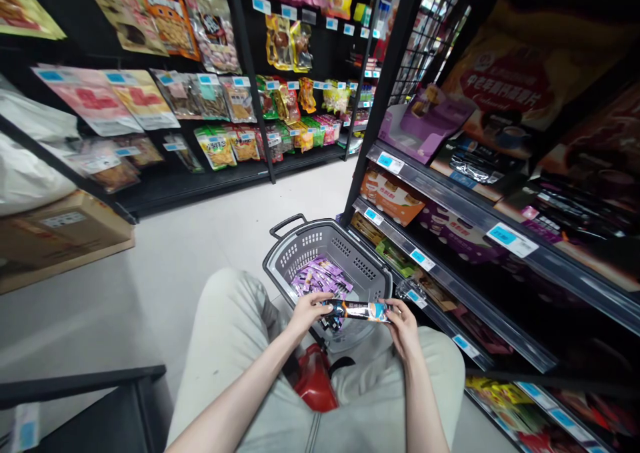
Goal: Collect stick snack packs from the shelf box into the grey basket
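Observation:
Between my two hands a long black stick sachet point(359, 310), with orange and blue print, is stretched out level above a basket. My left hand point(311, 311) pinches its left end, and the fingers of my right hand point(401, 323) close on its right end. Under it stands the grey plastic shopping basket point(345, 236), with slotted walls. Several purple stick sachets point(320, 276) lie loose in the basket. Some darker sachets lie near its front, partly hidden behind my left hand and the held sachet.
Close on my right, a dark shelf rack point(450, 186) holds boxes and large bags. Hanging snack packets fill the shelves point(200, 179) across the aisle. A cardboard box point(65, 233) sits at left on the pale floor point(210, 233). Something red point(316, 379) shows between my legs.

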`<state>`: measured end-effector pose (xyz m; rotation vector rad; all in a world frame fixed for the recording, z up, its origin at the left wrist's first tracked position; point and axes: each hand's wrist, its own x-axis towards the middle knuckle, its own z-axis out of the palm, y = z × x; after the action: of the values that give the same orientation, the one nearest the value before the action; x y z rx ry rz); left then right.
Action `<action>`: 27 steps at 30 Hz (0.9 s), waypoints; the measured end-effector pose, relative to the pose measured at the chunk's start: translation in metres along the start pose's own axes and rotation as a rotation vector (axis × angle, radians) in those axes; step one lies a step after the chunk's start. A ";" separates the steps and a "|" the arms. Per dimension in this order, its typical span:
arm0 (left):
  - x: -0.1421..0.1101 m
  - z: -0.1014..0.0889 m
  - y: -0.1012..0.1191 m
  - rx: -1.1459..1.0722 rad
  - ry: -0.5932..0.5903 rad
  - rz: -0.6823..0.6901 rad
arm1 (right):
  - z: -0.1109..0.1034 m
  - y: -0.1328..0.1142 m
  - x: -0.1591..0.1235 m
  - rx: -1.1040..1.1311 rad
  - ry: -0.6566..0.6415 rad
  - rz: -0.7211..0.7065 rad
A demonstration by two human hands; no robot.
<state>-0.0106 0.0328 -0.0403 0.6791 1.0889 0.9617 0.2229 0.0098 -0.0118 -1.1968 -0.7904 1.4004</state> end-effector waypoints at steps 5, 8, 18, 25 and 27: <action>-0.001 0.000 0.000 0.093 -0.003 -0.066 | -0.011 0.009 0.007 -0.072 0.125 0.035; -0.002 0.003 0.001 0.079 -0.011 -0.095 | -0.012 0.010 0.009 -0.042 0.175 0.025; -0.001 0.001 0.000 -0.001 -0.002 -0.017 | -0.007 0.005 0.006 -0.008 0.196 0.044; 0.002 -0.001 -0.002 0.025 0.022 0.019 | -0.009 0.007 0.008 -0.067 0.186 0.024; 0.002 -0.001 -0.003 0.009 0.014 -0.001 | -0.009 0.007 0.007 -0.081 0.195 0.017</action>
<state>-0.0102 0.0335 -0.0439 0.6803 1.1059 0.9627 0.2299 0.0142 -0.0224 -1.3823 -0.7063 1.2535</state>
